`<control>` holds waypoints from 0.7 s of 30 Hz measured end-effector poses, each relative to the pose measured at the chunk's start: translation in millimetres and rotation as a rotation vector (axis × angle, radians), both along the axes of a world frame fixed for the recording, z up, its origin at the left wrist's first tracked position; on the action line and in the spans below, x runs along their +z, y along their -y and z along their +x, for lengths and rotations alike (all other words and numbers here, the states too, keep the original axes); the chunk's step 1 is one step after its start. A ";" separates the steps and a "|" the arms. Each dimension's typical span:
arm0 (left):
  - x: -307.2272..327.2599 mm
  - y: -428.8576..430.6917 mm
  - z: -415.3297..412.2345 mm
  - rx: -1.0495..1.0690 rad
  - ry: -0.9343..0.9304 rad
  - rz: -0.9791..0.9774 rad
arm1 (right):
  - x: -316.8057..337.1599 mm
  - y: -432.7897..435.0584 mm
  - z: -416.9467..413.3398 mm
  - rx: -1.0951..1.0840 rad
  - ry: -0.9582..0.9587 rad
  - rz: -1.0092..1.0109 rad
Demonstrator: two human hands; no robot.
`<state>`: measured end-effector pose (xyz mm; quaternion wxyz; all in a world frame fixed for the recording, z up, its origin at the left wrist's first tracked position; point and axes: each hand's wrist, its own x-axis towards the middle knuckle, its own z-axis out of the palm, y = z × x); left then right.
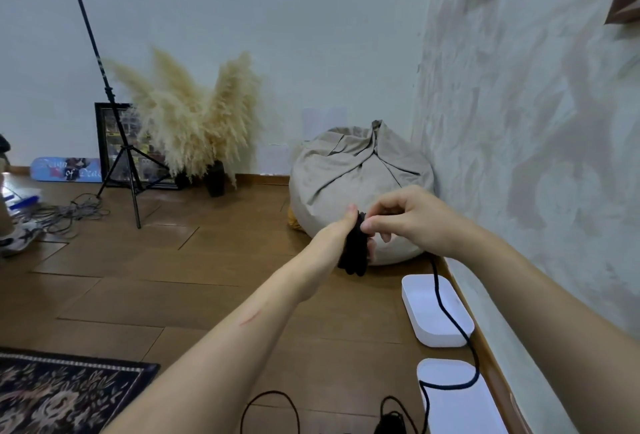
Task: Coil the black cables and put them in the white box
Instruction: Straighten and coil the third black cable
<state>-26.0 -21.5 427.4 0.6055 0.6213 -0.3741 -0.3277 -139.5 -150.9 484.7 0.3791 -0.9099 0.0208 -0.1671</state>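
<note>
My left hand (341, 231) is raised in front of me, closed around a bundle of coiled black cable (355, 250). Just to its right, my right hand (405, 220) pinches the same cable at the top of the bundle. The cable's loose tail (450, 316) hangs down from my right hand, crosses over the open white box (415, 312) by the wall and trails over a white lid (450, 413) nearer to me. Another thin black cable (270, 409) lies looped on the floor at the bottom edge, beside a dark tangle (389, 419).
A grey beanbag (356, 188) sits in the corner behind my hands. The wall runs along the right. A patterned rug (52, 395) lies at lower left. A black tripod (117, 143), pampas grass (194, 115), a framed picture and tangled grey cords stand at the far left.
</note>
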 end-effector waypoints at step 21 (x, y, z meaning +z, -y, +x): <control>12.5 -5.9 -7.8 0.219 0.225 -0.163 | 19.4 -26.3 -6.0 0.063 -0.026 0.052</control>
